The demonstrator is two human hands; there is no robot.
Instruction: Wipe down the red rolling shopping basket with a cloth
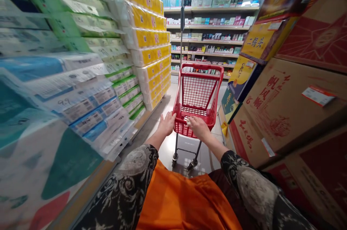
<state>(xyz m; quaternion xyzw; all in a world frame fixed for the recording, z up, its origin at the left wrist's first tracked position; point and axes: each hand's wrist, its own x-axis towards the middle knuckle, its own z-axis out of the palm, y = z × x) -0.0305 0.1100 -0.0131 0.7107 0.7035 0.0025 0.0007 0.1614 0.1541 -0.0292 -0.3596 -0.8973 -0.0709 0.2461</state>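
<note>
A red plastic shopping cart [199, 92] with a grid-patterned basket stands upright in front of me, its casters on the floor. At its near left corner, my left hand [166, 124] grips the edge, the fingertips lying along the red rim. My right hand [199, 128] is at the near edge of the basket, fingers curled over a small whitish wad, perhaps a cloth [188, 121]. Most of that wad is hidden by the fingers. Inside the basket, only red plastic grid shows.
Packs of tissue paper [148, 42] are piled high on the left. Stacked cardboard cartons [292, 103] line the right side. Beyond the cart, shelves [211, 27] hold many small boxes and bottles. A thin upright pole [182, 16] rises behind the cart's left side. The tiled aisle [165, 150] is narrow.
</note>
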